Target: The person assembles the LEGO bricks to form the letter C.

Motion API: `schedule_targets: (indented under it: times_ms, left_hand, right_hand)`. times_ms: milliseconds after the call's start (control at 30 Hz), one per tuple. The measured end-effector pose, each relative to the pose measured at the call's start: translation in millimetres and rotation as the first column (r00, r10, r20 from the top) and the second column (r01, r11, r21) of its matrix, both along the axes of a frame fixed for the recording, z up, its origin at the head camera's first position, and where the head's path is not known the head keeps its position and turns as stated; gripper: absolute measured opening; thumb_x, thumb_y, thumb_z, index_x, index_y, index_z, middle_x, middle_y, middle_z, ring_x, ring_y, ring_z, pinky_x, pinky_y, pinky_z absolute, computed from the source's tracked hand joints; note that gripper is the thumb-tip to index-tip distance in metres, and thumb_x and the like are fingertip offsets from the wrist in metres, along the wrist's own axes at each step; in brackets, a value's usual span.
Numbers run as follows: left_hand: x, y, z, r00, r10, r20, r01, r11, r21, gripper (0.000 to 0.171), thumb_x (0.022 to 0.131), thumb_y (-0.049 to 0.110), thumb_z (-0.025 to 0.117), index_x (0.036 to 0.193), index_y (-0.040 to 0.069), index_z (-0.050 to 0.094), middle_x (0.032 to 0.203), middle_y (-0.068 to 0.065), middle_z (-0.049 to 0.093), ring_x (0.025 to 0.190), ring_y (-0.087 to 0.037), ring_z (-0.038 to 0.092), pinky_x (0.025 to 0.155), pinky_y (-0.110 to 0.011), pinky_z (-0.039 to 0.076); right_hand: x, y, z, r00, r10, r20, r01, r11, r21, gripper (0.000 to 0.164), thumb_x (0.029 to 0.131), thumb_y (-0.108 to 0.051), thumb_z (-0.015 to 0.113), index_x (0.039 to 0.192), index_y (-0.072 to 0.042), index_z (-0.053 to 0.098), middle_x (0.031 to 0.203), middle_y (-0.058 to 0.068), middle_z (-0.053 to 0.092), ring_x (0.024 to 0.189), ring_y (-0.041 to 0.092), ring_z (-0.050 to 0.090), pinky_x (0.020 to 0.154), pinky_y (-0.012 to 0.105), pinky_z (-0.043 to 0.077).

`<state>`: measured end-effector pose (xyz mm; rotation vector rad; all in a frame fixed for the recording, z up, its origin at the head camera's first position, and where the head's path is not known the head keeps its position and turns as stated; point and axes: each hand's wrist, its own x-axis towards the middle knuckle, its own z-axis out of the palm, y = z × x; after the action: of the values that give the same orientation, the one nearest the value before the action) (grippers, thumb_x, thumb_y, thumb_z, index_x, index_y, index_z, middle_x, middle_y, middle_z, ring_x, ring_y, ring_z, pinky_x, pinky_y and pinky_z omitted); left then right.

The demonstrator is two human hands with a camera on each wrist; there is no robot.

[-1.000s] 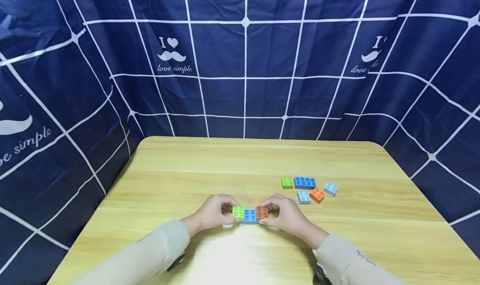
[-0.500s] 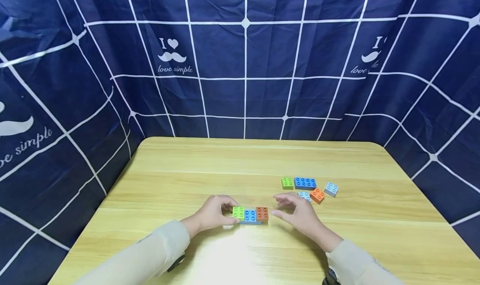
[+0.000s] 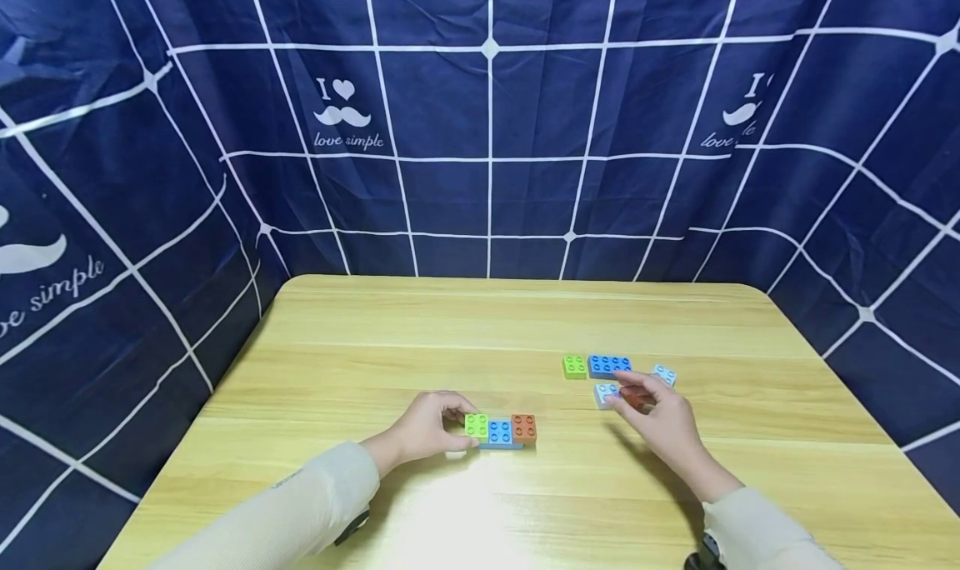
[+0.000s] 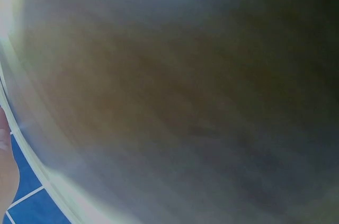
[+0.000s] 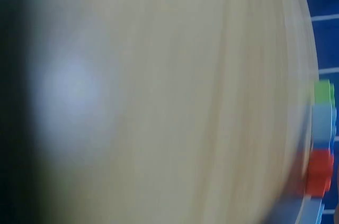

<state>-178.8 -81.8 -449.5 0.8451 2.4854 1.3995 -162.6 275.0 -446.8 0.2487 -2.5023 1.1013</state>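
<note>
In the head view, my left hand [image 3: 423, 424] grips the left end of a small toy brick assembly. A green brick [image 3: 476, 424], a blue brick [image 3: 500, 432] and a brownish-orange brick [image 3: 524, 427] sit in a row on a longer blue brick [image 3: 501, 446]. My right hand [image 3: 667, 424] hovers over the loose bricks, thumb and fingers apart around an orange brick [image 3: 636, 398], which they partly hide. Right by the thumb tip lies a light blue brick [image 3: 606, 395]. The right wrist view catches the orange brick [image 5: 319, 173] at its edge; the left wrist view is mostly blurred.
Behind the right hand lie a long blue brick [image 3: 609, 365], a loose green brick [image 3: 574, 367] and a second light blue brick [image 3: 664, 373]. The wooden table [image 3: 375, 328] is bordered by dark blue gridded curtains [image 3: 442, 195] at the back and sides.
My right hand has let go of the assembly's right end and moved right and away from me to the loose bricks. My left hand keeps its grip in place.
</note>
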Motion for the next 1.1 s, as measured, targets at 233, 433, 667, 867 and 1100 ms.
schedule_targets:
  times_ms: [233,433,667,867,1100]
  left_hand:
    - [0.2,0.0,0.5,1.0,0.001,-0.006,-0.001,1.0,0.001,0.026,0.074,0.013,0.081,0.097,0.011,0.07,0.094,0.01,0.065,0.085,-0.008,0.059,0.081,-0.026,0.051]
    - [0.1,0.0,-0.2,1.0,-0.003,-0.023,0.003,1.0,0.003,0.026,0.073,0.013,0.082,0.096,0.011,0.07,0.093,0.009,0.065,0.084,-0.009,0.059,0.08,-0.026,0.051]
    - [0.5,0.4,-0.5,1.0,-0.004,-0.025,0.004,1.0,0.003,0.026,0.073,0.012,0.082,0.096,0.01,0.07,0.093,0.009,0.065,0.084,-0.009,0.059,0.08,-0.026,0.051]
    - [2.0,2.3,-1.8,1.0,-0.004,-0.025,0.004,1.0,0.005,0.026,0.073,0.011,0.082,0.096,0.01,0.07,0.093,0.008,0.066,0.084,-0.009,0.059,0.08,-0.026,0.051]
    - [4.7,4.1,-2.5,1.0,0.007,-0.02,-0.007,1.0,0.001,0.026,0.073,0.011,0.082,0.096,0.01,0.07,0.093,0.007,0.066,0.084,-0.011,0.06,0.079,-0.027,0.052]
  right_hand:
    - [-0.4,22.1,-1.0,0.995,-0.094,0.042,0.092,0.995,0.041,0.046,0.08,-0.02,0.079,0.118,-0.002,0.062,0.112,0.013,0.061,0.097,0.028,0.061,0.077,0.02,0.051]
    - [1.8,29.0,0.7,0.989,-0.123,0.082,0.116,0.99,0.083,0.052,0.079,-0.023,0.08,0.122,0.0,0.06,0.124,0.02,0.056,0.103,0.034,0.059,0.082,0.041,0.051]
    - [-1.5,30.8,-1.1,0.97,-0.145,0.197,0.122,0.985,0.122,0.064,0.079,-0.031,0.078,0.126,0.006,0.054,0.118,0.027,0.057,0.103,0.041,0.059,0.086,0.052,0.048]
    - [-3.3,31.5,-3.9,0.947,-0.17,0.273,0.139,0.982,0.129,0.066,0.08,-0.034,0.077,0.126,0.007,0.053,0.114,0.028,0.06,0.103,0.04,0.058,0.086,0.053,0.047]
    - [-4.6,33.0,-8.1,0.947,-0.178,0.267,0.141,0.978,0.151,0.061,0.081,-0.032,0.077,0.122,0.008,0.057,0.111,0.027,0.061,0.099,0.039,0.059,0.084,0.052,0.048]
